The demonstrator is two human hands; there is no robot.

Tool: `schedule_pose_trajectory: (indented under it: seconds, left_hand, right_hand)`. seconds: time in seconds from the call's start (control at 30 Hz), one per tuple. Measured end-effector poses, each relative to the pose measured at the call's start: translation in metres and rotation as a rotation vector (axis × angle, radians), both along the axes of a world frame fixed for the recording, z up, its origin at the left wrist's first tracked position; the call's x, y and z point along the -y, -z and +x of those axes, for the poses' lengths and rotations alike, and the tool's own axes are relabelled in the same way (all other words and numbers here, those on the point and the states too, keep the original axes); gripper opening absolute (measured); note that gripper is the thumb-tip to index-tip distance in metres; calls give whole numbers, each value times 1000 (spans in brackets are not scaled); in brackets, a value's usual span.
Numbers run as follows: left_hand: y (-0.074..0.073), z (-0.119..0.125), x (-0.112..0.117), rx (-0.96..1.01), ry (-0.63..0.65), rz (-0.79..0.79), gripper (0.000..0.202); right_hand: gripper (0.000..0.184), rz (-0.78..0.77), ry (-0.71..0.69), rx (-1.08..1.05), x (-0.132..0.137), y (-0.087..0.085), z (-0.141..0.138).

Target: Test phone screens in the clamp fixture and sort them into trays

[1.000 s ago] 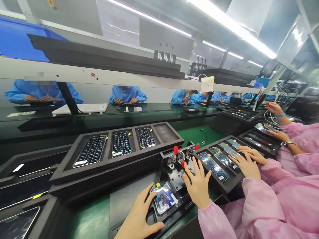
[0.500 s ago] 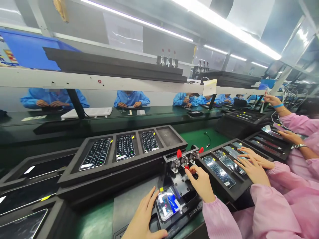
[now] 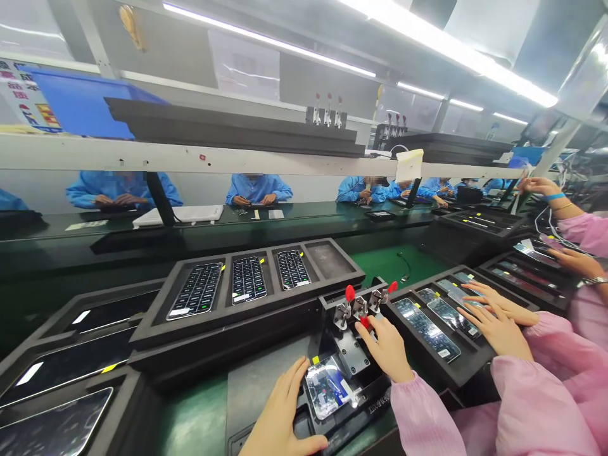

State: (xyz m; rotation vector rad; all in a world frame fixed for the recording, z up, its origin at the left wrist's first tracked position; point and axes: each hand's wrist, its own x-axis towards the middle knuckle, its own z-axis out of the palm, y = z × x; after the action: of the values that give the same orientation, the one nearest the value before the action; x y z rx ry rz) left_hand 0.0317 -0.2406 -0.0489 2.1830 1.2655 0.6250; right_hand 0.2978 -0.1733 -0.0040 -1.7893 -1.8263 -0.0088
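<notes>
A black clamping fixture (image 3: 354,373) stands on the green bench in front of me. It carries toggle clamps with red handles (image 3: 350,293). A phone part (image 3: 327,394) with a shiny back and a blue patch lies in its nest. My left hand (image 3: 284,415) rests flat against the fixture's left side with the fingers spread, touching the edge of the part. My right hand (image 3: 387,348) is closed, its fingertips pinching the middle red clamp lever (image 3: 365,322).
A black tray (image 3: 156,310) behind the fixture holds three phones with lit screens. To the right, another person's hands (image 3: 494,316) in pink sleeves work over a tray of phones (image 3: 468,370). Workers in blue sit across the conveyor. More dark trays lie at lower left.
My right hand went from fingers spread over the fixture to pinching the middle red lever. My left hand stayed beside the phone part. The view shifted slightly.
</notes>
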Motion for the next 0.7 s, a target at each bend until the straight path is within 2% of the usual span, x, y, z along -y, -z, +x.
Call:
schedule_pose_trajectory:
  seconds: [0.4,0.7]
  left_hand:
    - [-5,1,1,8,-6,-6,102]
    - [0,2,1,10,-25,18,99]
  right_hand:
    - [41,-37,6,-7,-1,5,2]
    - [42,-28,2,-18,1,-2,-1]
